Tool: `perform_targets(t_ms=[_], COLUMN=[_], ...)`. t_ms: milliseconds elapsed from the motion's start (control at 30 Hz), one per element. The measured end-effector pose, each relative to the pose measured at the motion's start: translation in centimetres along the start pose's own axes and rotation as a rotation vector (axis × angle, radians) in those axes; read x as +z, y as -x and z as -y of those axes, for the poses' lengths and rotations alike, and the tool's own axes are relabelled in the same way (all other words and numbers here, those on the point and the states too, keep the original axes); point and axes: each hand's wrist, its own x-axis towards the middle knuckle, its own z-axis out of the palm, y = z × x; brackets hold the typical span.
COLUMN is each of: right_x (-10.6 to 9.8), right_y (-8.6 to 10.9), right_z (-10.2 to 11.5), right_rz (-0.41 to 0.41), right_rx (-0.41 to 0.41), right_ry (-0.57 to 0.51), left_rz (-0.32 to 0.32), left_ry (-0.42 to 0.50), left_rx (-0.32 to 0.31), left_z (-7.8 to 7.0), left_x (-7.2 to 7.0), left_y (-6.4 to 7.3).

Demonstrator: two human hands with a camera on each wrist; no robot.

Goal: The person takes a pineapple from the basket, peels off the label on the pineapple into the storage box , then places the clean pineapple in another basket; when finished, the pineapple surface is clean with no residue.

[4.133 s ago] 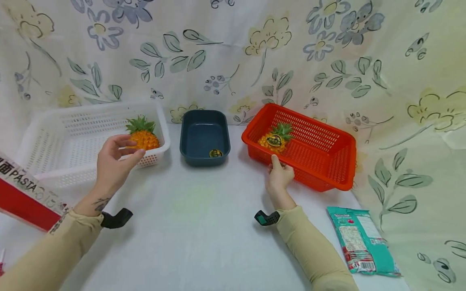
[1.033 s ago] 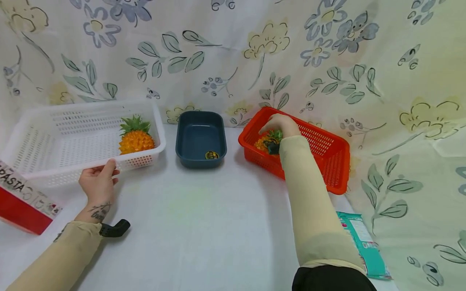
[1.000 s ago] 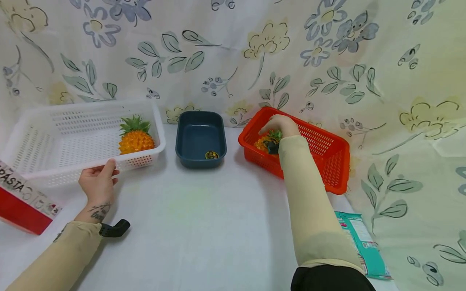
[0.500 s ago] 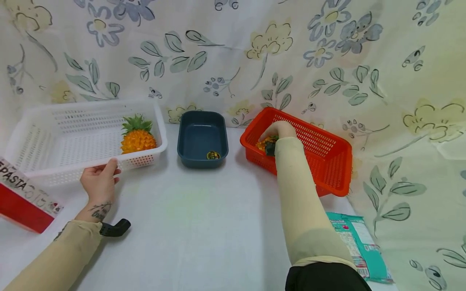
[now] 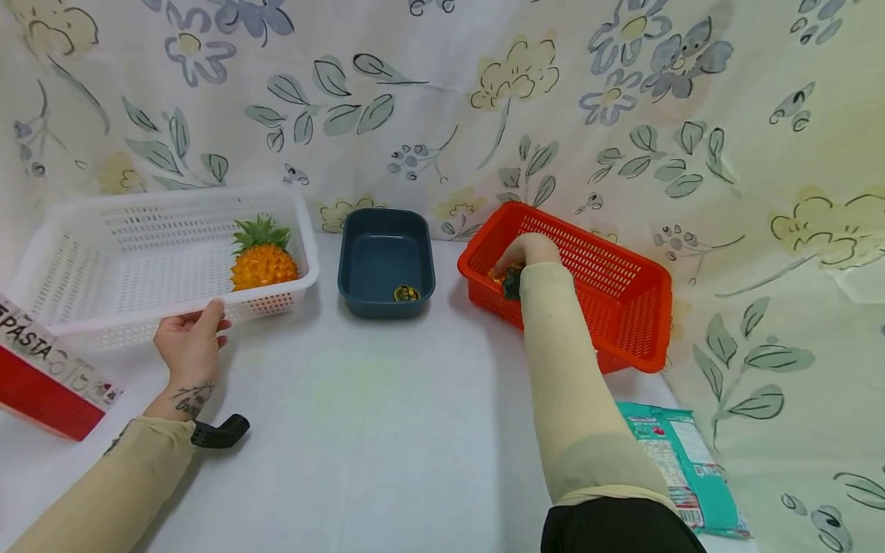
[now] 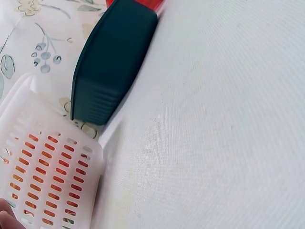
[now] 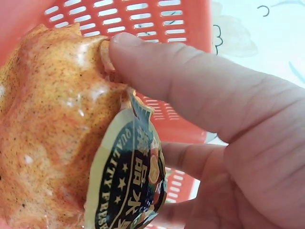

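Note:
My left hand (image 5: 187,342) grips the front rim of the white slotted basket (image 5: 276,293), thumb over the edge. An orange pineapple (image 5: 264,266) with a green crown sits at that basket's right end. My right hand (image 5: 532,250) reaches down into the red slotted basket (image 5: 615,265), over another pineapple (image 7: 47,124). In the right wrist view, its thumb presses on the fruit's skin at the upper edge of a black and gold sticker (image 7: 126,176). That sticker's edge stands curled away from the skin. The other fingers go behind the sticker and are partly hidden.
Between the baskets stands a dark blue box (image 5: 387,309) with a round black and gold sticker (image 5: 406,293) in it. A red and white pasta box (image 5: 48,384) lies at left. A teal packet (image 5: 684,461) lies at right, partly behind my sleeve. A floral cloth hangs behind.
My left hand has moved from beside the pineapple to the white basket's rim. My right hand has gone from the red basket's front rim into the basket, then slightly lower over the fruit.

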Motion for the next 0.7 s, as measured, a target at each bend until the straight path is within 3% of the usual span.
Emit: perform_targets(t_ms=[167, 367, 600, 700], right_x=[-0.2, -0.4, -0.1, -0.1], right_y=[-2.4, -4.3, -0.4, -1.1], right_z=[0.1, 0.2, 0.0, 0.1], right_rz=[-0.001, -0.016, -0.041, -0.047], right_rx=[0.031, 0.028, -0.043, -0.028], right_ry=[0.006, 0.037, 0.103, 0.077], left_rz=[-0.005, 0.0, -0.014, -0.01], left_ry=[0.017, 0.008, -0.044, -0.052], left_rx=[-0.009, -0.027, -0.083, -0.07], left_z=[0.9, 0.9, -3.4, -3.0], left_x=[-0.3, -0.4, 1.2, 1.0], left_y=[-0.7, -0.8, 2.7, 2.4])
